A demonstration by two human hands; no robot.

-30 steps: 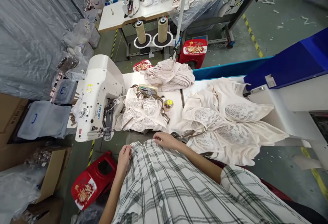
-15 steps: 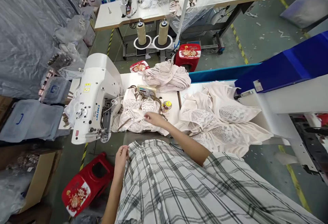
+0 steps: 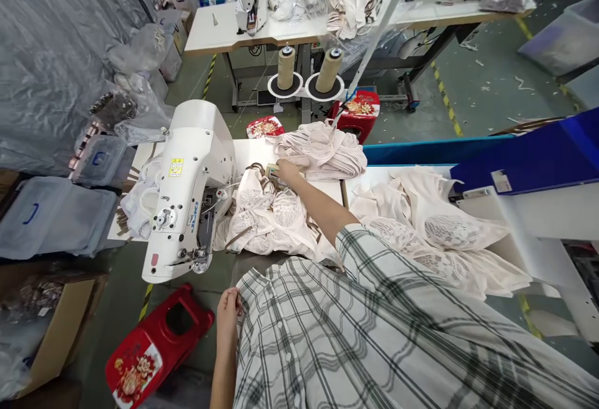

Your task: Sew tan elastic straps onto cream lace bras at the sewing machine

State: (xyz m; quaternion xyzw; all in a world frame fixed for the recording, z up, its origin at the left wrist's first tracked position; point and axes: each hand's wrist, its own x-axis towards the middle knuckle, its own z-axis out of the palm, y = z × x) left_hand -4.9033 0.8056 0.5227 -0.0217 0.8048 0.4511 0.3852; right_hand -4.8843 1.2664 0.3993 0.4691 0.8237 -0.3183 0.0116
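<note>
My right hand (image 3: 289, 173) reaches over the small control panel (image 3: 272, 172) at the back of the sewing table, fingers on or just above it; their tips are partly hidden. Below my right forearm lies a heap of cream lace bras (image 3: 266, 225) with brown straps, close beside the white sewing machine (image 3: 187, 184). My left hand (image 3: 228, 304) hangs low in front of the table, its fingers closed at the edge of my plaid shirt (image 3: 290, 328).
Stacked pale fabric pieces (image 3: 322, 150) lie behind the panel. More lace bras (image 3: 435, 228) are piled on the right. Two thread cones (image 3: 286, 68) stand beyond the table. A red stool (image 3: 159, 346) is at lower left, and a blue panel (image 3: 528, 153) borders the right.
My right hand has left the bra heap and moved away from me to the control panel. My left hand stays low by the shirt. The view has shifted slightly.
</note>
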